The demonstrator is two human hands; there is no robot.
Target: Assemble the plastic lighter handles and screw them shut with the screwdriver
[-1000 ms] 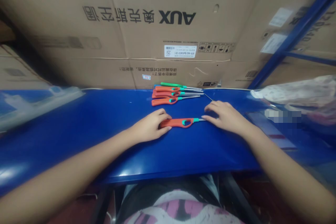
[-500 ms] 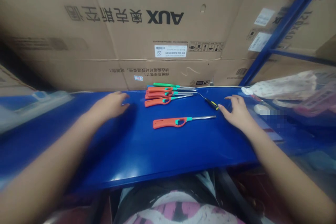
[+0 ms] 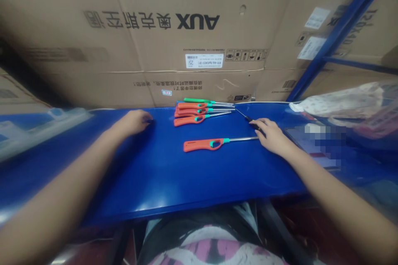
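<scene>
My right hand [image 3: 272, 136] is closed around the black handle of a small screwdriver [image 3: 247, 118], whose thin shaft points to the back left. Just left of that hand lies a single orange gas lighter [image 3: 202, 145] with a green trigger and a long metal tube; the tube's tip reaches the thumb. My left hand [image 3: 132, 122] rests on the blue tabletop, empty, with its fingers loosely bent. Between the hands, towards the back, lie several orange lighters [image 3: 190, 121] side by side, with a green lighter [image 3: 197, 100] behind them.
A large cardboard sheet [image 3: 155, 58] stands along the back of the blue table [image 3: 174, 186]. At right are a flat tablet-like object [image 3: 314, 157], a white patterned bag [image 3: 338, 101] and a blue metal post [image 3: 342, 29]. Clear plastic items [image 3: 40, 130] lie at left.
My right hand has moved left and closed on the screwdriver handle. My left hand has shifted slightly right, its fingers more bent. The lighters lie as before.
</scene>
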